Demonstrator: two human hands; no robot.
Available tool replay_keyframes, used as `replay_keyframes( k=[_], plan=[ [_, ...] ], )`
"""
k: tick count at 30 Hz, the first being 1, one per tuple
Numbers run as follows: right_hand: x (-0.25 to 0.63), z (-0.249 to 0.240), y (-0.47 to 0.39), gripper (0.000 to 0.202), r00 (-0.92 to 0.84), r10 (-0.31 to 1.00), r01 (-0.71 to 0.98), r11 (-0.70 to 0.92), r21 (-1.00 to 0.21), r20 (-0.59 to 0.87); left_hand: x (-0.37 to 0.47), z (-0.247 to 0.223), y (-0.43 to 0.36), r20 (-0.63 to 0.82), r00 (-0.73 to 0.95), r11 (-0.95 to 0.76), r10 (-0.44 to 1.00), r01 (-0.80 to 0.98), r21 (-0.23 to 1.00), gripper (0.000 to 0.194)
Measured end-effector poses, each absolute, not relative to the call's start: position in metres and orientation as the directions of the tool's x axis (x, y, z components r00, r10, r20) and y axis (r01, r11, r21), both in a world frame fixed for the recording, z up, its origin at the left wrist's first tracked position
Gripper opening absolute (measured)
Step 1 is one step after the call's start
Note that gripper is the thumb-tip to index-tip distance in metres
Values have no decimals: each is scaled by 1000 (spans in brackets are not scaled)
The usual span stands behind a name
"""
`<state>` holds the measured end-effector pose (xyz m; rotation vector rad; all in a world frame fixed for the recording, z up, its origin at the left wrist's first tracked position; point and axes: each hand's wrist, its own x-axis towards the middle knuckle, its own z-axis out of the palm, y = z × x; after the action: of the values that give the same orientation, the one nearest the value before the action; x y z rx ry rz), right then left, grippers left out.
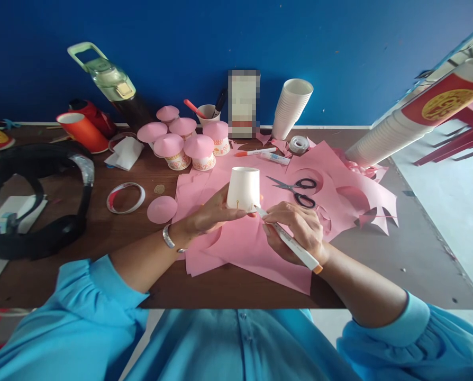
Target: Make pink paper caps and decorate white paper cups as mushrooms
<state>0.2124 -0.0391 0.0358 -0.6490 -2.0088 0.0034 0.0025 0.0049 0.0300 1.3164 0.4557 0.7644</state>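
My left hand (215, 210) is closed around a white paper cup (243, 186), held upside down above pink paper sheets (240, 248). Small yellow-orange marks show near the cup's lower edge. In my right hand (296, 230) is a white marker pen (294, 247) with an orange end, its tip at the cup's lower right edge. Black-handled scissors (296, 188) lie on the paper just beyond the right hand. Several decorated cups with pink cone tops (199, 151) stand behind the left hand. One loose pink cone (162, 210) lies left of the sheets.
A tape roll (125, 198) and a black headset-like band (38, 201) lie on the left, before a bottle (111, 79). At the back stand a pen cup (209, 114) and stacked white cups (293, 108). A long cup stack (395, 135) leans at right.
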Motion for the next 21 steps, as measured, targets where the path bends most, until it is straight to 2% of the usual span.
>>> replay_keyframes(
  k=[7,21],
  plan=[
    [212,35,-39,22,-383,433,437,863,-253,816,1,26,6,53,687,106,725,-188,976,62],
    [213,34,-39,22,-392,451,449,855,-261,802,0,17,8,56,697,103,715,-184,977,56]
  ],
)
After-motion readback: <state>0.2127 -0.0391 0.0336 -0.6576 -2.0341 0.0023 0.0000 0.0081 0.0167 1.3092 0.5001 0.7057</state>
